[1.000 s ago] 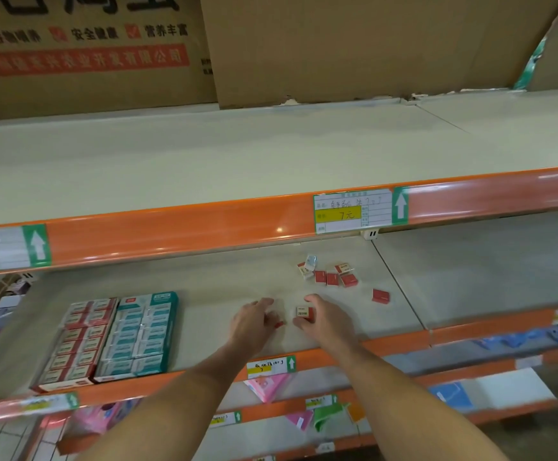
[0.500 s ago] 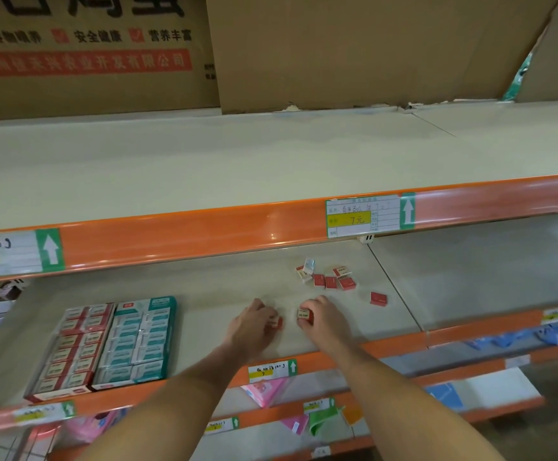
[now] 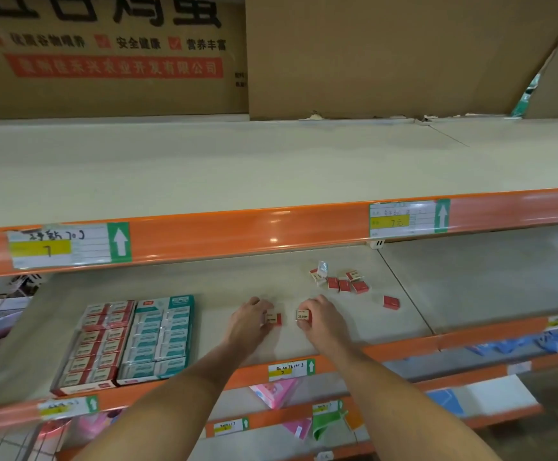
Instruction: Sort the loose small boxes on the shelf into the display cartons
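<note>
Since a second ago both my hands have closed on boxes: my left hand [image 3: 249, 322] now pinches a small red box [image 3: 273, 318] and my right hand [image 3: 320, 316] pinches another box [image 3: 303, 316] on the shelf [image 3: 237, 287]. More loose boxes [image 3: 344, 281] lie behind; both display cartons [image 3: 128, 341] sit well left.

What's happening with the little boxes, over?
Left hand holds one red box. Right hand holds another box. Loose pile still behind. Cartons left, path open.

Orange-edged shop shelving [image 3: 237, 224], cardboard [image 3: 387, 54] behind
</note>
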`<state>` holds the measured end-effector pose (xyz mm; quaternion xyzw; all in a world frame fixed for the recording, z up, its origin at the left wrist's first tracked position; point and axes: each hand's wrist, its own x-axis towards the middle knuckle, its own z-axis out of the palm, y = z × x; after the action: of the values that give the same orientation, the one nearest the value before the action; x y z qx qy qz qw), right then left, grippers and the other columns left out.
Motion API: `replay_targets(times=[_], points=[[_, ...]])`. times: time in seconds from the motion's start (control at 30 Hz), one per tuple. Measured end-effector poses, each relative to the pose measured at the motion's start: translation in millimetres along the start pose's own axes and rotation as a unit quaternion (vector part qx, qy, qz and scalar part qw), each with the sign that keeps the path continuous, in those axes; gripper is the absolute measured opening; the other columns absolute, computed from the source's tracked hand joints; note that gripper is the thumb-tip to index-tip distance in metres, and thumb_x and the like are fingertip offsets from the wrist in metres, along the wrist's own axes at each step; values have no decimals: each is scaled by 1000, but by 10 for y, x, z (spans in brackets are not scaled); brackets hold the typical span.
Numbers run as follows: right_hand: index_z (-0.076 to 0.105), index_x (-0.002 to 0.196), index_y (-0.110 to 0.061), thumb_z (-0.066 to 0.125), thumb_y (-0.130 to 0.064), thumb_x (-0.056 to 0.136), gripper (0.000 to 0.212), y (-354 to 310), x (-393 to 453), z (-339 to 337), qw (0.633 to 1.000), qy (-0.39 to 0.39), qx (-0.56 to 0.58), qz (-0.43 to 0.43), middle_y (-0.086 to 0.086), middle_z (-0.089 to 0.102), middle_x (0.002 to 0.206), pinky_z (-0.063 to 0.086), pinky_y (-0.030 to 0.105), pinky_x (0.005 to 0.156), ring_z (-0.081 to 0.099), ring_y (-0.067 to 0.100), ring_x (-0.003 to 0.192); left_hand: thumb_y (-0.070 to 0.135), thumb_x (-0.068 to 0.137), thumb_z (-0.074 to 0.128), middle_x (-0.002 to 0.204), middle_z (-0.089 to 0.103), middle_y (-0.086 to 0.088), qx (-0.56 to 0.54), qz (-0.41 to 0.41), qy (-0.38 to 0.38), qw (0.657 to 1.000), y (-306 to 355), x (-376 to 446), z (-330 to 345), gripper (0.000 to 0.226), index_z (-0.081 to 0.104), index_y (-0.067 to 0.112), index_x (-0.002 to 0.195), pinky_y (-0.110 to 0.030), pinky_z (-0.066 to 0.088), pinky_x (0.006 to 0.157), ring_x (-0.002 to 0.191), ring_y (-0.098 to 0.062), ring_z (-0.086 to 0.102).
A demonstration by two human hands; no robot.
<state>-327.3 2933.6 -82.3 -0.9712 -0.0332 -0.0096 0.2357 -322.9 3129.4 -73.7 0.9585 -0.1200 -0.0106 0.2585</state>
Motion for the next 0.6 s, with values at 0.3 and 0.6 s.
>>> replay_targets(times=[0.3, 0.6], points=[[66, 105, -23, 66, -29, 89, 17, -496, -27, 164, 1000, -5, 0, -18, -2, 56, 109, 47, 34, 82, 57, 21, 102, 28, 94, 57, 117, 57, 3, 20, -1, 22, 1000, -350, -218, -309, 30, 64, 24, 123, -33, 46, 84, 105, -20, 57], [67, 105, -20, 65, -35, 90, 21, -1248, 34, 457, 998, -6, -4, -58, 0, 58, 108, 49, 34, 79, 60, 23, 100, 29, 96, 55, 122, 54, 4, 30, -48, 44, 997, -913, -552, -759, 28, 62, 25, 123, -35, 47, 91, 110, -19, 53]])
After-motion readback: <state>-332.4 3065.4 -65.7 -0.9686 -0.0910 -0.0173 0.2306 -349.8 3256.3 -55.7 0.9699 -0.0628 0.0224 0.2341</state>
